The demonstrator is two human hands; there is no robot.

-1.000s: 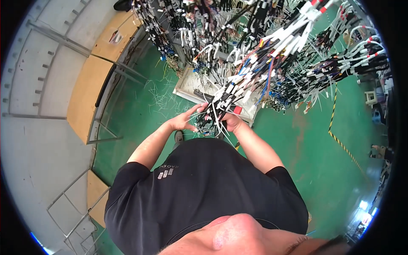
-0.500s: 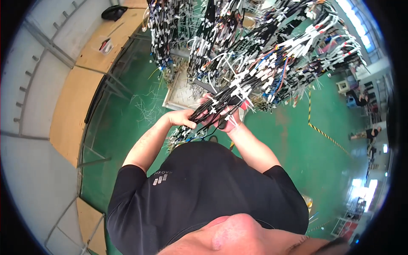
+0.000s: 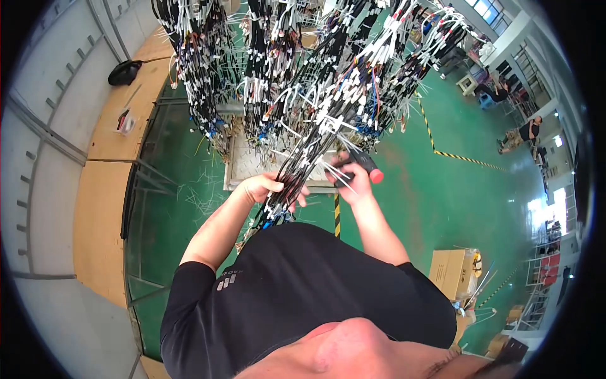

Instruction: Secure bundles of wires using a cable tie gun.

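Observation:
A long bundle of black wires point(image 3: 308, 155) with white connectors hangs down toward my body. My left hand point(image 3: 260, 186) is closed around its lower part, thumb on top and fingertips showing on the far side. To the right of the bundle, my right hand point(image 3: 359, 185) grips a black pistol-shaped hand tool point(image 3: 358, 158) with a red end. White cable ties point(image 3: 332, 126) wrap the bundle above my hands, and their loose tails stick out toward the tool. Whether the tool's tip touches the bundle I cannot tell.
Several more hanging wire harnesses point(image 3: 201, 76) stand ahead, over a pale tray point(image 3: 238, 169) on the green floor. Wooden tables point(image 3: 104, 215) line the left side. A cardboard box point(image 3: 447, 271) sits at the right; people point(image 3: 529, 131) sit farther off.
My right hand has drawn back to the right of the bundle with the tool, which has swung so its red end points right. My left hand keeps its hold. The view has shifted.

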